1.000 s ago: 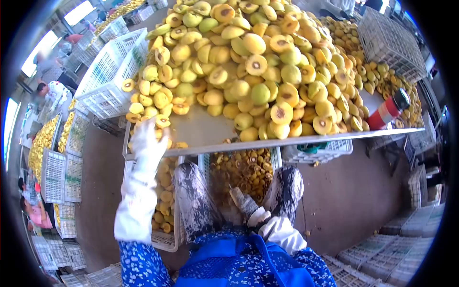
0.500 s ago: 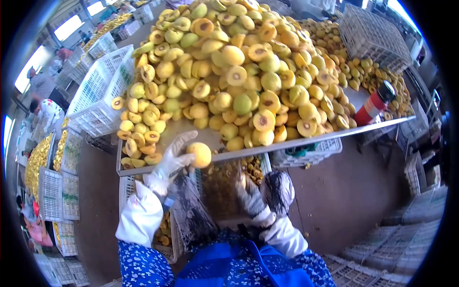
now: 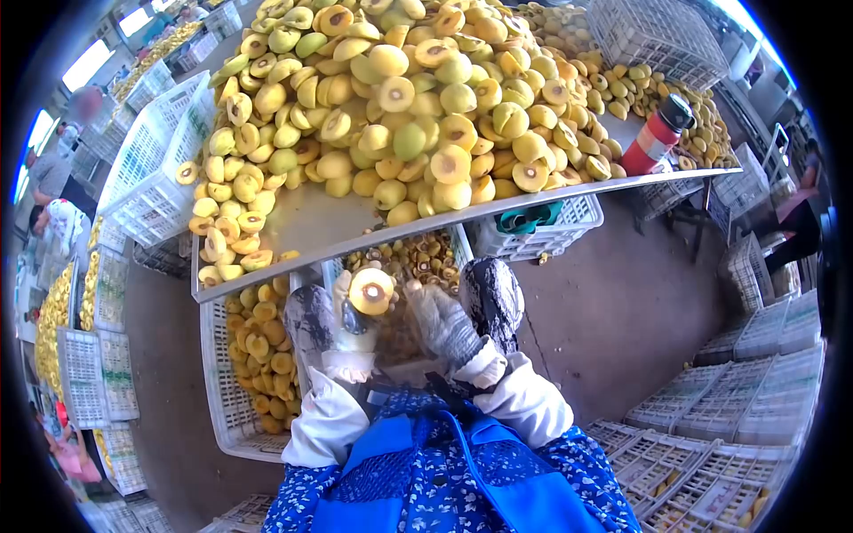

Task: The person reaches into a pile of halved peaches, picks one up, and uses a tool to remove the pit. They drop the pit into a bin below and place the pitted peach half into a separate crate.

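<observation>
A halved yellow peach (image 3: pixel 371 291) is held in my left hand (image 3: pixel 348 330), which wears a whitish glove; its cut face with a brown centre is turned up. Just to the right, my right hand (image 3: pixel 442 327) in a grey knitted glove has its fingers curled towards the peach half. Whatever the right fingers hold is too blurred to make out. Both hands are between my knees, over a crate (image 3: pixel 466 253) with brown pits and scraps in it. Beyond them, a large heap of peach halves (image 3: pixel 391 133) lies on a metal-edged table (image 3: pixel 311 218).
A white crate of peach halves (image 3: pixel 258 355) stands left of my legs. A red bottle (image 3: pixel 656 135) is on the table's right side. Under the table edge sits a crate with green cloth (image 3: pixel 529 218). Stacked crates (image 3: pixel 711 400) stand at right; people (image 3: pixel 67 218) are at far left.
My left hand has come down from the table edge to between my knees, bringing the peach close to my right hand. The peach's cut face now shows. The view has shifted.
</observation>
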### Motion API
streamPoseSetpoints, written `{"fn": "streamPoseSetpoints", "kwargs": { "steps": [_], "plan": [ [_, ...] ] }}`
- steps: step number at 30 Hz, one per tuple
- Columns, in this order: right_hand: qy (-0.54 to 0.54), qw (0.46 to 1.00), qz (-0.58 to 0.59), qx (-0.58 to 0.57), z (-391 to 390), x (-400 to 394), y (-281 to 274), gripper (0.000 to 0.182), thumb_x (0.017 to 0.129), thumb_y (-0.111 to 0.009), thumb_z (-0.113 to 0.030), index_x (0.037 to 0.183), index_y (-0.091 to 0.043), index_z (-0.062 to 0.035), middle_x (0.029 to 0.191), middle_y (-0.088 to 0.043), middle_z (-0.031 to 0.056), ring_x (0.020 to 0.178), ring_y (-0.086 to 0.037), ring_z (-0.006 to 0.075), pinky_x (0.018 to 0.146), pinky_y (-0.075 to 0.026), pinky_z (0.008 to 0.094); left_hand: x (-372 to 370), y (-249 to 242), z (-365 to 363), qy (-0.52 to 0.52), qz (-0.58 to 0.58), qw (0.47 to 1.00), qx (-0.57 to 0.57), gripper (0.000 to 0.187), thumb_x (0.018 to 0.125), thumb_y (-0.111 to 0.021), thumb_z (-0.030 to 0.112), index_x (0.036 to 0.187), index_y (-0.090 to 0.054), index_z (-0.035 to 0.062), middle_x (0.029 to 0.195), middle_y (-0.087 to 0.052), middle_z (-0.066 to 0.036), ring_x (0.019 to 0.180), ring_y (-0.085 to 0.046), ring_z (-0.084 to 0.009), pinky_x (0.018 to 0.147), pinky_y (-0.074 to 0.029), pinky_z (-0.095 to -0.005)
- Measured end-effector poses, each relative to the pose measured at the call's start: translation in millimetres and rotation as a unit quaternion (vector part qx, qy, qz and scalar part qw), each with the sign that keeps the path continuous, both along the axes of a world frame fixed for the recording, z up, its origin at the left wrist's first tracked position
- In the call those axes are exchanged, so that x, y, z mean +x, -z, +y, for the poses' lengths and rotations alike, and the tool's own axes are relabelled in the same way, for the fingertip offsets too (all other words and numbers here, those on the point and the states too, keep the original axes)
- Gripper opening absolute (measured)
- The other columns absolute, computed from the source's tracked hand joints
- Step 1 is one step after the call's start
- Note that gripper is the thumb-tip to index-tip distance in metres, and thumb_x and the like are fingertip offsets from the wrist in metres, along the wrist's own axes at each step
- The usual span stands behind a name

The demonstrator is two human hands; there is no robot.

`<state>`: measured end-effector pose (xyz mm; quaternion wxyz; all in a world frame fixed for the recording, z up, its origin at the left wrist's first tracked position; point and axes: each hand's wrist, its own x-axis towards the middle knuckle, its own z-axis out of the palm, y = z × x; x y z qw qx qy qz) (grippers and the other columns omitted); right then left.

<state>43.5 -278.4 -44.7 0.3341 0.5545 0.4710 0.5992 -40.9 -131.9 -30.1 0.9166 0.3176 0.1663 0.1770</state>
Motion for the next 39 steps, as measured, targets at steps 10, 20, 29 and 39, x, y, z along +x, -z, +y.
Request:
{"fn": "streamPoseSetpoints", "kwargs": {
  "steps": [10,20,29,39],
  "plan": [
    [0.103,-0.366,-0.900,-0.212,-14,-43,15,0.020,0.091,-0.045,-0.008,0.105,-0.055,0.0016,0.090,-0.058,0.0200,0.080,-0.059,0.0346,0.067,-0.047,0.0364,1,18,-18,-0.041,0.065,0.979,0.190,0.029,0.090,-0.046,0.020,0.110,-0.049,-0.0004,0.098,-0.061,-0.016,0.085,-0.063,-0.0267,0.073,-0.054,-0.0344],
    [0.095,-0.494,-0.851,-0.151,-17,-47,30,0.047,0.078,-0.051,-0.007,0.123,-0.042,0.0055,0.100,-0.053,0.0247,0.075,-0.057,0.0389,0.066,-0.048,0.0420,4,26,-31,-0.073,0.044,0.987,0.136,0.026,0.083,-0.055,0.018,0.101,-0.055,-0.0009,0.093,-0.061,-0.015,0.084,-0.062,-0.0279,0.072,-0.054,-0.0359],
    [0.095,-0.505,-0.844,-0.151,-17,-44,20,0.039,0.079,-0.050,-0.009,0.115,-0.047,0.0033,0.094,-0.054,0.0201,0.070,-0.055,0.0351,0.061,-0.047,0.0415,26,16,-50,-0.183,0.123,0.972,0.085,0.023,0.087,-0.059,0.021,0.094,-0.059,-0.0009,0.082,-0.061,-0.012,0.063,-0.062,-0.0259,0.052,-0.053,-0.0330],
    [0.289,-0.379,-0.846,-0.238,-10,-38,50,0.043,0.079,-0.058,-0.020,0.114,-0.048,0.0016,0.091,-0.058,0.0208,0.070,-0.058,0.0334,0.057,-0.046,0.0411,29,8,-60,-0.169,0.131,0.967,0.138,0.018,0.089,-0.057,0.016,0.089,-0.060,-0.0016,0.080,-0.062,-0.011,0.056,-0.061,-0.0199,0.050,-0.051,-0.0267]
  ]
}}
